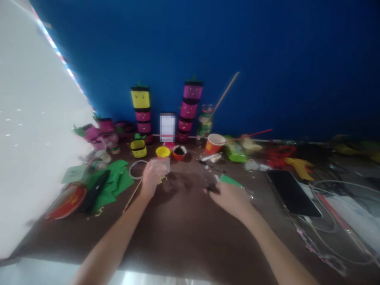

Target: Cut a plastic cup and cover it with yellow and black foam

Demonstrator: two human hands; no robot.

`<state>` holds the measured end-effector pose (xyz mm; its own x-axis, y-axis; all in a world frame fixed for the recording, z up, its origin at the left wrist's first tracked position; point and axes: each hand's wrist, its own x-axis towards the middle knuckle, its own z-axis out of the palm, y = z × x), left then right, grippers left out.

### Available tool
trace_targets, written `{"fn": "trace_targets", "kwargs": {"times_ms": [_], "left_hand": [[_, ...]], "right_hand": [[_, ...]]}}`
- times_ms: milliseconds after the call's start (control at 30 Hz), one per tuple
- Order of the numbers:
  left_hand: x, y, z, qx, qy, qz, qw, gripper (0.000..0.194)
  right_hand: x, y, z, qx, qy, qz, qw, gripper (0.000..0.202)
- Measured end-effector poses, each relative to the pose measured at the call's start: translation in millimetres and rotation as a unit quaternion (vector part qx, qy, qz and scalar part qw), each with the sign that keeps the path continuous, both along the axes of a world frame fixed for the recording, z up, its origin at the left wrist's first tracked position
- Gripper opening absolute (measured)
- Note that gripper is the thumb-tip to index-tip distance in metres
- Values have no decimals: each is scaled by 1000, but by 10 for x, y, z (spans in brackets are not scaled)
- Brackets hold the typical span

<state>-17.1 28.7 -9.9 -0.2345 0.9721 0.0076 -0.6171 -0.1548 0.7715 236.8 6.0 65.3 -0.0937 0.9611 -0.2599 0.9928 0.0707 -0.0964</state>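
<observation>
My left hand (152, 173) is closed at the middle of the dark table, on or against a pale translucent square piece (165, 165). Beside it lie a clear ring (135, 169) and a thin wooden stick (130, 198). To the right, my right hand (233, 196) has its fingers drawn together at a small dark thing (213, 189), too blurred to name. A green paper piece (230, 180) shows just behind that hand. Small yellow (163, 152) and dark-filled (179, 152) cups stand beyond the left hand. A dark thin brush (210, 165) lies between the hands, farther back.
Magenta and yellow face-decorated stacks (190, 107) stand against the blue wall (208, 39). Green paper sheets (114, 182), dark scissors (95, 190) and a red round lid (68, 202) lie left. An orange cup (214, 144), phone (293, 193), cables and a yellow glue gun (299, 167) are right.
</observation>
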Motion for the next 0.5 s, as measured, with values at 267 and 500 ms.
{"fn": "trace_targets", "kwargs": {"times_ms": [267,500], "left_hand": [[-56,21,-36,13,-44,78,996,31],[-37,21,4,8,-15,43,999,35]], "right_hand": [[-457,-112,-57,-42,31,128,990,39],[-262,206,65,-33,-20,12,999,36]]}}
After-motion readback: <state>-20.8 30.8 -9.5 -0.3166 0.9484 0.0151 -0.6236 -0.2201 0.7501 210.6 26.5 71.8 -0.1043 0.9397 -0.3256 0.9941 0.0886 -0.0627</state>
